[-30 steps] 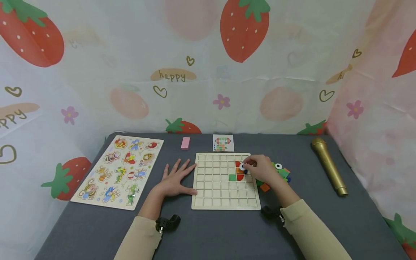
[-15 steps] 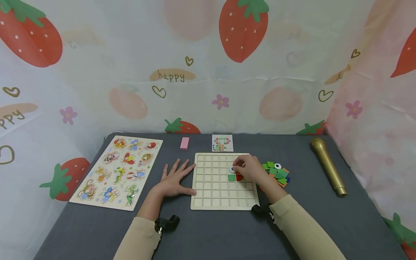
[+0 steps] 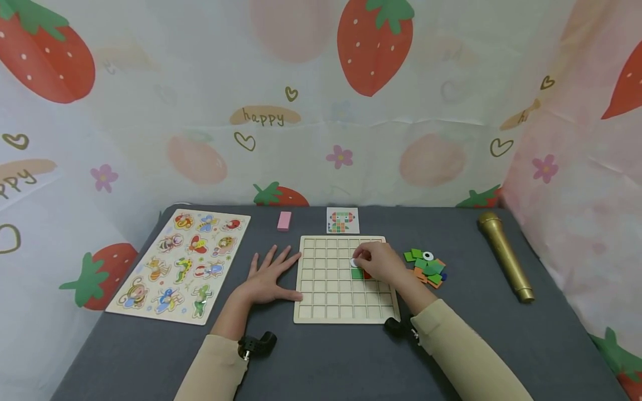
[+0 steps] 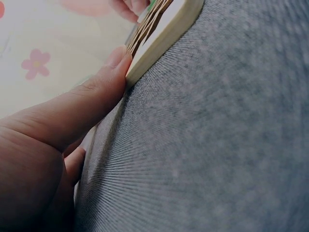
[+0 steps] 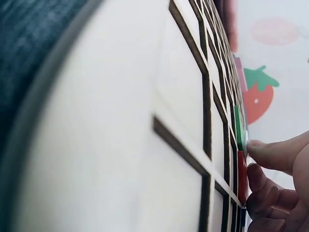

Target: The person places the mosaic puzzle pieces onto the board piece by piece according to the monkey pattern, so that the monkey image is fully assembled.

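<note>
A pale wooden grid board (image 3: 326,309) lies on the table. My left hand (image 3: 268,281) rests beside it with spread fingers; in the left wrist view the thumb (image 4: 91,104) touches the board's edge (image 4: 166,46). At the board's right side, my right hand (image 3: 382,262) pinches a round white piece (image 3: 353,262) with thumb and fingertips, at the cell just above a green square tile (image 3: 356,273). A red tile (image 3: 367,275) shows partly under the hand, and the hand hides the cells behind. In the right wrist view the red tile (image 5: 242,176) sits below the fingertips.
Right of the board lies a pile of loose green, orange and other tiles (image 3: 426,268). Behind it are a pattern card (image 3: 343,220) and a pink block (image 3: 284,221). A sticker-like insect puzzle board (image 3: 185,262) lies left, a gold cylinder (image 3: 505,257) far right.
My right hand has moved left across the board with the round white piece, from the red and orange tiles to above the green tile. My left hand stays in place.
</note>
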Motion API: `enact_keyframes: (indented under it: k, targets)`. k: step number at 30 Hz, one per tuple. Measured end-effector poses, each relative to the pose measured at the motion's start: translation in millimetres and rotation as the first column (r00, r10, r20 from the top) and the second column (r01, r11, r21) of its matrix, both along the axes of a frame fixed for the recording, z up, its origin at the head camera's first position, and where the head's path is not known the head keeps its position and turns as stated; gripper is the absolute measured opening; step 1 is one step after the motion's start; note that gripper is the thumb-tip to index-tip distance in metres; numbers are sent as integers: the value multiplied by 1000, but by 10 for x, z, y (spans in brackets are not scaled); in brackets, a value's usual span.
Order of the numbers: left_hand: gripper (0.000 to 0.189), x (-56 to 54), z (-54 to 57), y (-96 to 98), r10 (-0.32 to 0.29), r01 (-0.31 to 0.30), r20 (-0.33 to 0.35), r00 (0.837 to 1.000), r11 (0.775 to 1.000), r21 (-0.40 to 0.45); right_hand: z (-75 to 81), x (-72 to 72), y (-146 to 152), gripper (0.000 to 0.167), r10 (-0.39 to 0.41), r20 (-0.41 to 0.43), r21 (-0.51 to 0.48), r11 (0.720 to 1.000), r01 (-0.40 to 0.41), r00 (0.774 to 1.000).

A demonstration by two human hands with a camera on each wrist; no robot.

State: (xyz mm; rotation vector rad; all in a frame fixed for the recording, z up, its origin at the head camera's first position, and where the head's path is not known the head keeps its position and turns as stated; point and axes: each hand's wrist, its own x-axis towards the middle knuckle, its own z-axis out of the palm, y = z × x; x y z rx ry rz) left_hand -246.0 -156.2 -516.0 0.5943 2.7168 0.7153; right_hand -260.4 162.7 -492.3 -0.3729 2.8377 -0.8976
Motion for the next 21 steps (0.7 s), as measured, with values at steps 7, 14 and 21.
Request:
enact_keyframes:
  k: [7,14,21]
  targets:
    - [109,0,-2,-7,1,-1,6,1000,1000,-7,-13,11,-3,21,9,-17,58,998,-8,1000]
    - [107,12,6,-6,-6,6,3,1000,1000,12,-13,31,19,21,-12,-23,38,999,13,1000]
    - [107,2,-9,-13,-10,10,1,1000,1000,16,-4,29,18,13,-32,-27,31,999,33,999]
